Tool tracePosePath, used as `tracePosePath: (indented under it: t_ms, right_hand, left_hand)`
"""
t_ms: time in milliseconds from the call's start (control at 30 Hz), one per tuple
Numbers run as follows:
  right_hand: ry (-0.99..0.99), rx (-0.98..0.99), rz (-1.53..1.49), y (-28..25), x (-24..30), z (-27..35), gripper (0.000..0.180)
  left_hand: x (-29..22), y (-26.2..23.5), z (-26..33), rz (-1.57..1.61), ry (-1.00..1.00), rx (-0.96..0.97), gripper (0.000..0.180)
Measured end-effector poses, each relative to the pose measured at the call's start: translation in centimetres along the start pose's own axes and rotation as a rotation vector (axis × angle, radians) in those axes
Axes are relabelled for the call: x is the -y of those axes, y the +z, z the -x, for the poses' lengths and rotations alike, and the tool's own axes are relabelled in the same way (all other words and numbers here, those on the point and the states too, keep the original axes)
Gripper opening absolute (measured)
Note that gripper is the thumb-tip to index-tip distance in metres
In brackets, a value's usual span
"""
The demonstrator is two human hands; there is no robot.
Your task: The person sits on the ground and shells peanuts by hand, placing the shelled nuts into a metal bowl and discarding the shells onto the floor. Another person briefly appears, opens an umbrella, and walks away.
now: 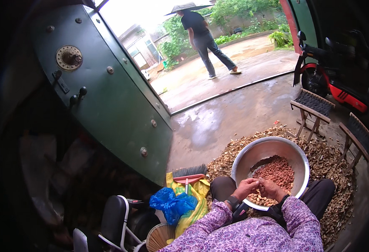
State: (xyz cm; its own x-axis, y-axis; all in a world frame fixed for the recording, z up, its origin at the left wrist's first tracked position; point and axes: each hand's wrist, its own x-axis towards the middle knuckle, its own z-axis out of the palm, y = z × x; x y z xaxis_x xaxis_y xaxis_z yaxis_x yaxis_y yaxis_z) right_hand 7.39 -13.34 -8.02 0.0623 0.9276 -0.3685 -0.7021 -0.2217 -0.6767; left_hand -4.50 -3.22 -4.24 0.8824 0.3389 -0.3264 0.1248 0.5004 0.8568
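A wide metal basin (300, 153) rests between my knees. Reddish shelled peanuts (279, 170) are heaped in its middle, and tan unshelled peanuts (265, 201) lie at the side nearest me. Over the basin, my left hand (247, 187) and my right hand (272, 190) meet at the fingertips. Both are closed in a pinch on what looks like a peanut, mostly hidden by the fingers. Dark bands circle both wrists below my purple patterned sleeves.
Broken peanut shells (333, 185) cover the floor around the basin. To the left are a broom (188, 173), a blue plastic bag (172, 205) and a yellow sack (199, 206). Folding stools (312, 105) and a red scooter (348, 96) stand right. Beyond the green door (121, 101), a person (199, 35) walks outside.
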Motion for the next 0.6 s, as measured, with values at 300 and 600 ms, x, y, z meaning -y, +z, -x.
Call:
tracePosePath:
  t_ms: [300, 600]
  right_hand:
    - [0.045, 0.020, -0.039, 1.3, 1.0, 1.0, 0.024]
    - [0.039, 0.008, -0.102, 1.0, 0.6, 0.7, 0.029]
  left_hand:
    - [0.1, -0.2, 0.0, -0.126, 0.025, -0.017, 0.019]
    - [-0.2, 0.1, 0.2, -0.055, 0.040, -0.026, 0.017]
